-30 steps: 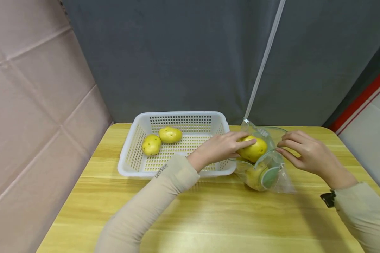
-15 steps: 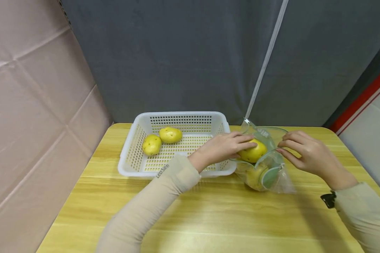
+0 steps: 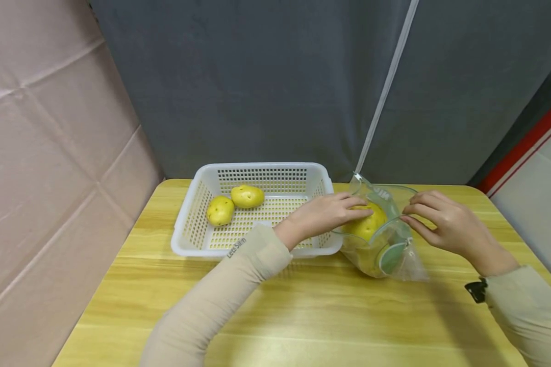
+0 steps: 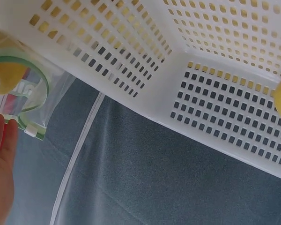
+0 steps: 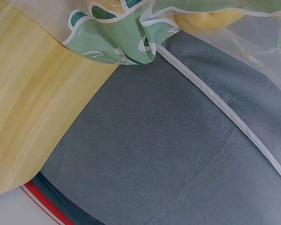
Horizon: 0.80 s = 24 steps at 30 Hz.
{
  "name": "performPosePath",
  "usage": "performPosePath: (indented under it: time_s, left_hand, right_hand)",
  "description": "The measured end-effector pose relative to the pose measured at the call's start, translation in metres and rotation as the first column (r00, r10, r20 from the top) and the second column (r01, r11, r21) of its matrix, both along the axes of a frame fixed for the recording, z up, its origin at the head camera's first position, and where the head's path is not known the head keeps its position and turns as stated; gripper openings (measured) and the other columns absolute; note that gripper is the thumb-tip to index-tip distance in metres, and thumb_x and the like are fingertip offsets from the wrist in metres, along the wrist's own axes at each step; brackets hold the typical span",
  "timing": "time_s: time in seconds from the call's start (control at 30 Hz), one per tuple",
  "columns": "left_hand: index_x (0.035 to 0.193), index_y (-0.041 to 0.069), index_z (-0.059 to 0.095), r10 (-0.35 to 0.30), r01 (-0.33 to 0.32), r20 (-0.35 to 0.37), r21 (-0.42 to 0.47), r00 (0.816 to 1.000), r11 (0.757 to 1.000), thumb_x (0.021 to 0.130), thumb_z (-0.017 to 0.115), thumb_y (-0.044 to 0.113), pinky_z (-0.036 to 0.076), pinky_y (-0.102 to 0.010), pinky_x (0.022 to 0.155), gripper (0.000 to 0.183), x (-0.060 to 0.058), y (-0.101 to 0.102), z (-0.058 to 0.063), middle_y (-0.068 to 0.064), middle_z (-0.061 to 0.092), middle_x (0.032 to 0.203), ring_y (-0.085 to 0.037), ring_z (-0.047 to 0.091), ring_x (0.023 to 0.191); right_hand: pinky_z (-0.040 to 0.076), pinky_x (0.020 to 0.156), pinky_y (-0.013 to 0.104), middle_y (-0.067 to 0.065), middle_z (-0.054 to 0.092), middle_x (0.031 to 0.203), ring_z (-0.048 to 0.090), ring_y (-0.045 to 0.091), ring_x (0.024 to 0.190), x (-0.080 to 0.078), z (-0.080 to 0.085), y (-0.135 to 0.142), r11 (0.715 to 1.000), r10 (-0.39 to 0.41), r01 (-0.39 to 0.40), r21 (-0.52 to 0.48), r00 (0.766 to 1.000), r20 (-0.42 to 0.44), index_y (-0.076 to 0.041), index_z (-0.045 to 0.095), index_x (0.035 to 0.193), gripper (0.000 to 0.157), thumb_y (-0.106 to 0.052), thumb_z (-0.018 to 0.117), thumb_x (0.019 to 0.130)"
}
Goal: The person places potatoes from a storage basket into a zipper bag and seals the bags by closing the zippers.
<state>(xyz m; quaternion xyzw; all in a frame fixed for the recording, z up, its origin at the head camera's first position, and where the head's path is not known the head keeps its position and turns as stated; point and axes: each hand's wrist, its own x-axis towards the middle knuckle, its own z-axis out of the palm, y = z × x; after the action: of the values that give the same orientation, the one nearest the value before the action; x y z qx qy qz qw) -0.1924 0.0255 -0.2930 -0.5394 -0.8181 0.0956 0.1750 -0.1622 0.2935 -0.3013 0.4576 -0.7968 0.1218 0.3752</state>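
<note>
A clear zip bag [image 3: 397, 237] with green print stands at the right of the table, its mouth spread. Inside it, a yellow potato [image 3: 372, 227] lies just below the opening, and more yellow shows through the plastic beneath. My left hand [image 3: 323, 214] reaches over the basket's right rim, with nearly straight fingers overlapping that potato's top. The left wrist view shows two straight fingers [image 4: 8, 140] at the bag's edge, beside the white slider [image 4: 33, 130]. My right hand [image 3: 445, 224] pinches the bag's right edge between thumb and fingers; the right wrist view leaves it out.
A white perforated basket [image 3: 179, 239] sits left of the bag, close against it. Two potatoes, one nearer [image 3: 220, 210] and one farther [image 3: 247, 196], lie in its left half. Behind the wooden table [image 3: 303, 311] hangs a grey curtain [image 3: 257, 92].
The potato under my left hand has sunk a little deeper into the bag's mouth, and the left fingers have loosened over it. My right hand stays on the bag's edge.
</note>
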Motion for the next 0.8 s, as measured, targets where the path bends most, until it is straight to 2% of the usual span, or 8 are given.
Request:
performPosePath:
  time_s: [0.27, 0.47, 0.8]
  left_hand:
    - [0.141, 0.027, 0.047, 0.008, -0.008, 0.014, 0.024, 1.000, 1.000, 0.099, 0.046, 0.014, 0.048, -0.022, 0.100, 0.044, -0.001, -0.004, 0.002, 0.006, 0.050, 0.144, -0.013, 0.053, 0.125]
    - [0.139, 0.024, 0.049, -0.001, 0.001, 0.011, 0.075, 1.000, 0.997, 0.096, 0.056, 0.023, 0.048, -0.022, 0.100, 0.044, -0.005, -0.009, 0.004, 0.003, 0.054, 0.139, -0.014, 0.055, 0.123]
    - [0.139, 0.022, 0.049, 0.067, -0.068, 0.011, 0.146, 0.998, 0.987, 0.094, 0.059, 0.030, 0.049, -0.026, 0.102, 0.046, -0.013, -0.025, 0.010, -0.002, 0.055, 0.138, -0.018, 0.056, 0.122]
  right_hand:
    - [0.041, 0.081, 0.019, 0.004, 0.065, 0.076, 0.060, 0.021, 0.074, -0.001, 0.000, 0.000, 1.000, 0.004, -0.004, 0.006, 1.000, -0.013, -0.008, 0.069, 0.076, 0.052, -0.044, 0.040, 0.100]
    - [0.041, 0.083, 0.016, 0.004, 0.065, 0.076, 0.060, 0.021, 0.074, 0.000, 0.000, 0.000, 1.000, -0.002, 0.002, 0.002, 1.000, -0.011, -0.008, 0.069, 0.076, 0.053, -0.045, 0.040, 0.100]
    - [0.039, 0.082, 0.017, 0.004, 0.065, 0.077, 0.060, 0.021, 0.075, 0.001, -0.001, 0.000, 1.000, -0.004, 0.004, 0.000, 1.000, -0.012, -0.008, 0.069, 0.076, 0.051, -0.044, 0.041, 0.100]
